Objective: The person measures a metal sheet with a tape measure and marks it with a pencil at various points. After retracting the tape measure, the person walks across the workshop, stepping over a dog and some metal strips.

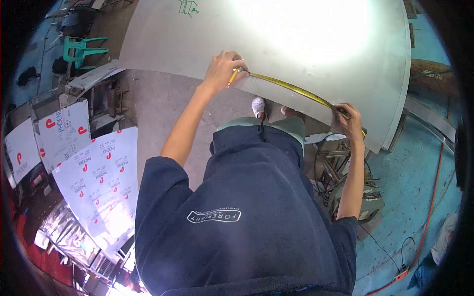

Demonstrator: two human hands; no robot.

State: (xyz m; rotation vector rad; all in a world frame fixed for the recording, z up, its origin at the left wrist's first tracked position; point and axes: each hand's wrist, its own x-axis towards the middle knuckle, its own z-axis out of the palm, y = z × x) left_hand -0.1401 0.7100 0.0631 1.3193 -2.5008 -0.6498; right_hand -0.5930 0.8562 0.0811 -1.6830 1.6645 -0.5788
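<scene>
A large grey metal sheet (pixel 197 44) spreads in front of me, with a bright glare on it and a small green drawing near its far left part. Across its near edge runs a yellow tape measure blade (pixel 291 87), slightly bowed. My left hand (pixel 224 71) pinches a yellow pencil (pixel 232 77) and is at the blade's left end. At the right end, my right hand (pixel 349 121) is closed around the tape measure, whose case is mostly hidden by the fingers.
White sheets with red print (pixel 101 182) lie at the left, below a green plastic chair (pixel 78 52). A machine with cables (pixel 368 202) stands at the right below the sheet. An orange cable (pixel 430 212) runs along the blue floor.
</scene>
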